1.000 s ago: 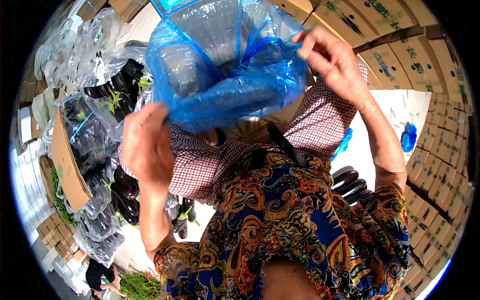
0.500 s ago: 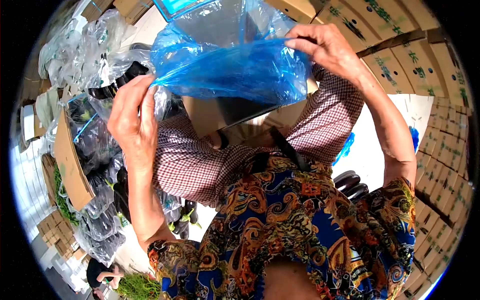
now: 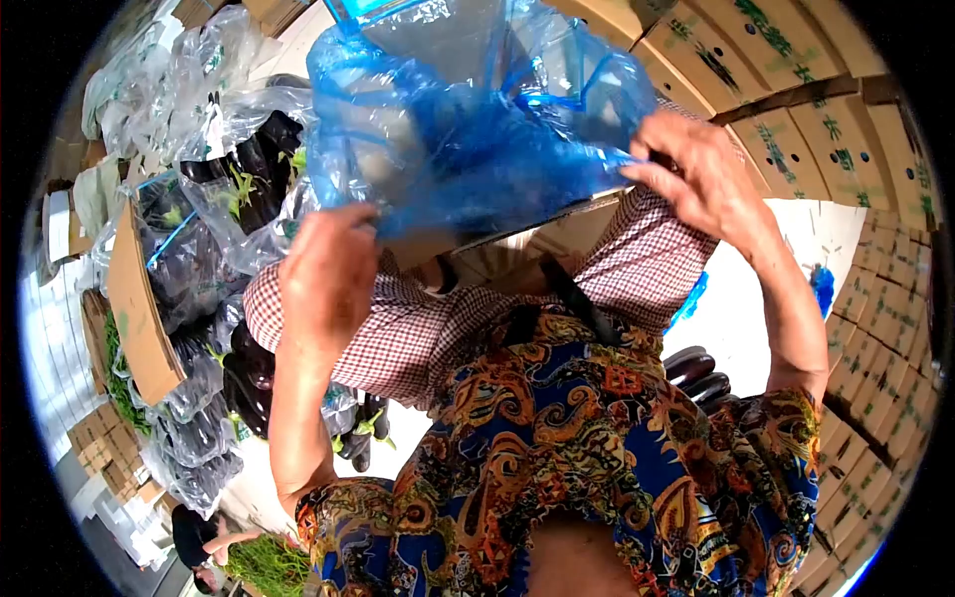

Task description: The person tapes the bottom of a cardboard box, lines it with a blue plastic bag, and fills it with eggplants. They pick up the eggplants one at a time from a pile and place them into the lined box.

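A thin blue plastic bag (image 3: 448,139) is spread over a cardboard box (image 3: 413,247) between my knees. My right hand (image 3: 691,179) pinches the bag's edge at its right side. At the left near corner of the bag is my left hand (image 3: 328,274), its fingers closed and blurred by motion; they appear to grip the bag's edge. Most of the box is hidden under the film. To the left of the bag, dark eggplants (image 3: 261,164) lie in clear plastic.
Stacked cardboard cartons (image 3: 786,149) line the right side. More eggplants (image 3: 249,373) lie by my left leg, and a few (image 3: 696,373) by my right hip. A cardboard flap (image 3: 139,308) stands at the left. Another person (image 3: 194,537) is at lower left, near green vegetables (image 3: 267,565).
Both hands have moved down and toward the right, drawing the bag's near edge lower over the box. The bag is spread wider, covering the dark area seen earlier.
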### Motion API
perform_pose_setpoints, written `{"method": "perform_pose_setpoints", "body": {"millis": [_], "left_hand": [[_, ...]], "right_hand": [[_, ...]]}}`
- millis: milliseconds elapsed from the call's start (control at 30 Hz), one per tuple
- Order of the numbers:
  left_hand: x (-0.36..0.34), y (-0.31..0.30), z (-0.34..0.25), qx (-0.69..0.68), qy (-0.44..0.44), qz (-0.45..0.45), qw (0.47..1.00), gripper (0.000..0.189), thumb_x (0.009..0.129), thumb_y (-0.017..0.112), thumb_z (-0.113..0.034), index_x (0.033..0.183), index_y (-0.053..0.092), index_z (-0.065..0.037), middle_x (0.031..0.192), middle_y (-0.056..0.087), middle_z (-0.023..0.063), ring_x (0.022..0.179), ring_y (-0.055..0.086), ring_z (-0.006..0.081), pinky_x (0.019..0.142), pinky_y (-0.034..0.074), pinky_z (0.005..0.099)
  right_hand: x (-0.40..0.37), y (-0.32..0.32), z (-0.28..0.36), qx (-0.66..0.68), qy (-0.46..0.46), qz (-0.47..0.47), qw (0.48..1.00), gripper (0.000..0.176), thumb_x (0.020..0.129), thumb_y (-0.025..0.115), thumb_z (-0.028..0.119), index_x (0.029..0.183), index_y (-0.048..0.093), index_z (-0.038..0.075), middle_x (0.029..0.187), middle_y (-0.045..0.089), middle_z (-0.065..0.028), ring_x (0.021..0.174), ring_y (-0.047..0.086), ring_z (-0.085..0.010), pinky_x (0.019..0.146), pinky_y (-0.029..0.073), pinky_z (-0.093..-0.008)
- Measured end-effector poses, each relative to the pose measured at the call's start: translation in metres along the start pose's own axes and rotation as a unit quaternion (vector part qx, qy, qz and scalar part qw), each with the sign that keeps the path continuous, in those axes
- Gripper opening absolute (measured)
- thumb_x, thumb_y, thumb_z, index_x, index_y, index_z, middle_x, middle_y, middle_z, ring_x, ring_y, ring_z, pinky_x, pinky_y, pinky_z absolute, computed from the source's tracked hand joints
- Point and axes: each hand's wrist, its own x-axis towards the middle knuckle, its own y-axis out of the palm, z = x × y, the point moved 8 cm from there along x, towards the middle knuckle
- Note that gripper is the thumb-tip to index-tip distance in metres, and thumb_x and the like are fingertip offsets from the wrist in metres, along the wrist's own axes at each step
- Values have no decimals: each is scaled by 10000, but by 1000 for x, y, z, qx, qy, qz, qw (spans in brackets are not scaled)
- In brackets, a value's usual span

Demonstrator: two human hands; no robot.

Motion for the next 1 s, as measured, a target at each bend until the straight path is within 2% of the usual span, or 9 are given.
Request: {"method": "perform_pose_setpoints", "body": {"millis": [267,367,567,700,767,800,867,900,1000], "left_hand": [[-79,82,10,16,-45,299,953,240,751,591,1,979,638,-55,971,616,141,928,598,285,764,509,388],[-99,148,29,155,-1,334,930,357,778,537,-6,1114,626,-87,1143,580,175,1109,520,340,911,433,458],[-121,220,46,65,-21,286,956,434,806,515,-32,1235,555,-82,1327,454,231,1233,399,429,1040,317,498],[-104,177,33,-32,-72,164,983,334,851,499,-22,1165,604,-63,1180,585,189,1098,539,365,969,420,478],[-87,131,-6,-13,-20,233,972,275,873,545,-43,1135,625,-61,1183,595,169,1093,556,332,957,438,453],[-85,115,-4,-72,-77,290,951,263,870,571,-60,1127,630,-57,1170,605,164,1079,569,318,947,449,434],[-89,83,4,-188,-191,392,880,250,866,624,-95,1111,640,-48,1145,625,152,1051,595,288,927,470,396],[-68,53,1,-203,-143,303,920,349,845,657,-267,1102,641,-31,987,664,134,902,649,278,813,530,371],[-22,3,25,-145,-159,226,950,318,871,606,-211,1134,628,-34,1060,654,147,948,651,274,823,520,368]], "right_hand": [[-56,70,2,-51,51,149,986,79,828,599,53,857,532,21,775,549,-121,651,587,-284,538,503,-393],[-71,120,-39,-157,76,193,966,195,828,526,29,1001,613,7,808,609,-140,756,626,-289,580,519,-402],[-88,196,-99,-290,189,405,846,208,868,486,149,842,692,143,842,696,-37,784,666,-192,692,500,-345],[-88,180,-68,-259,45,308,914,234,853,459,108,779,681,123,774,690,-67,706,669,-192,632,511,-330],[-89,147,-34,-178,28,318,931,143,742,588,42,603,581,75,574,588,-88,517,571,-198,616,456,-297],[-94,119,-22,-97,2,262,960,57,746,622,39,692,605,34,610,606,-79,500,539,-197,533,440,-335],[-94,99,-36,16,218,458,862,222,828,637,111,1030,668,27,953,677,-91,696,601,-189,603,481,-349],[-73,73,-28,108,139,306,935,206,884,581,118,1026,654,-13,976,691,-93,677,647,-188,623,523,-332],[-34,32,-52,134,215,119,960,282,890,600,191,1098,623,1,1084,657,-137,906,645,-268,796,509,-363]]}}
